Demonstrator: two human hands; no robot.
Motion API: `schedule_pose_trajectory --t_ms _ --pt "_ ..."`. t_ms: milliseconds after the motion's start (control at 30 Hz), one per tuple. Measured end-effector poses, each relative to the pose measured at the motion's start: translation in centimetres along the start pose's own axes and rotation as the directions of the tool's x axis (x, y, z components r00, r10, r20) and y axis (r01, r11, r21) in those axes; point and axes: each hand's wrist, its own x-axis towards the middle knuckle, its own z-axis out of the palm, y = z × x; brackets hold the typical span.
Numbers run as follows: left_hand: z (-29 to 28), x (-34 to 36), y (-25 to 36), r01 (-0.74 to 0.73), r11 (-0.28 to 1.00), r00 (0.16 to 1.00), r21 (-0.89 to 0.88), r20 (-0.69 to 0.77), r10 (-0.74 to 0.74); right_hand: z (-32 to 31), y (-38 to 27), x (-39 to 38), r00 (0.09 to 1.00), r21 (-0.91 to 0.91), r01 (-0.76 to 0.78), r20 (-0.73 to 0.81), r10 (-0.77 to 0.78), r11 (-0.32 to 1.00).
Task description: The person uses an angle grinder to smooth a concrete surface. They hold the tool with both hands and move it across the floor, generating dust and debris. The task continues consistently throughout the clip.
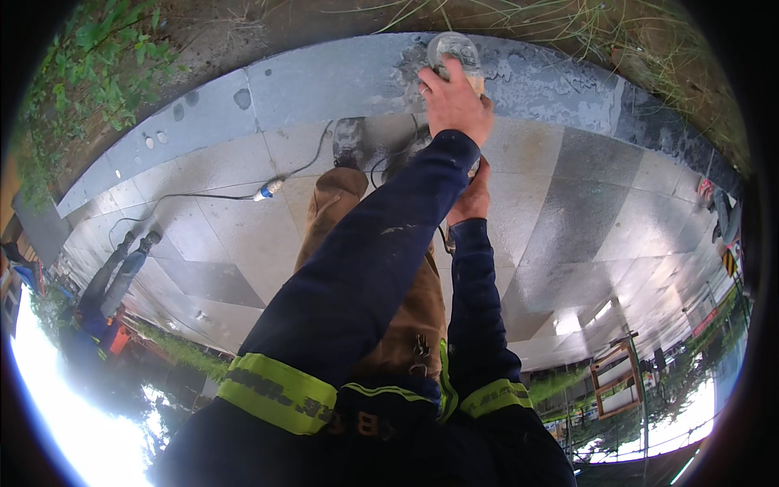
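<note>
My left hand is closed over the front of what looks like an angle grinder, with its round grey head against the wet stone curb. Behind and below it, my right hand wraps round the rear of the same tool. Both hands and the left sleeve hide most of the tool's body. Pale grey slurry and damp patches lie on the stone around the head. A dark power cable runs over the paving to a blue and white plug connector left of my boots.
Wet paving slabs spread behind the curb. Soil and grass border its far side, with a leafy bush at the left. Another person's legs stand at left; a further person is at far right. A wooden frame stands lower right.
</note>
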Motion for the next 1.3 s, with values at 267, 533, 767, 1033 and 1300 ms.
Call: schedule_pose_trajectory --t_ms 267,533,767,1033,1300 --pt "-0.2 0.1 0.2 0.061 0.997 0.995 -0.041 0.076 -0.057 -0.2 -0.4 -0.2 1.0 0.026 -0.009 -0.019 0.01 1.0" --pt "-0.2 -0.8 0.1 0.147 0.989 0.981 -0.012 0.129 -0.144 -0.6 -0.2 -1.1 1.0 -0.026 -0.025 -0.006 0.025 0.999" --pt "-0.4 -0.5 -0.5 0.095 0.995 0.995 -0.021 0.032 -0.094 0.2 0.3 -0.4 0.999 0.052 0.044 0.015 -0.045 0.998" --pt "-1.2 -2.6 -1.6 0.114 0.993 0.993 -0.04 0.025 -0.113 0.3 1.2 -2.9 0.999 0.027 -0.04 0.024 0.04 0.999" --pt "-1.9 -2.0 -2.5 0.17 0.985 0.984 -0.026 0.051 -0.169 1.4 0.4 -2.7 0.996 -0.034 -0.05 0.078 0.053 0.998"
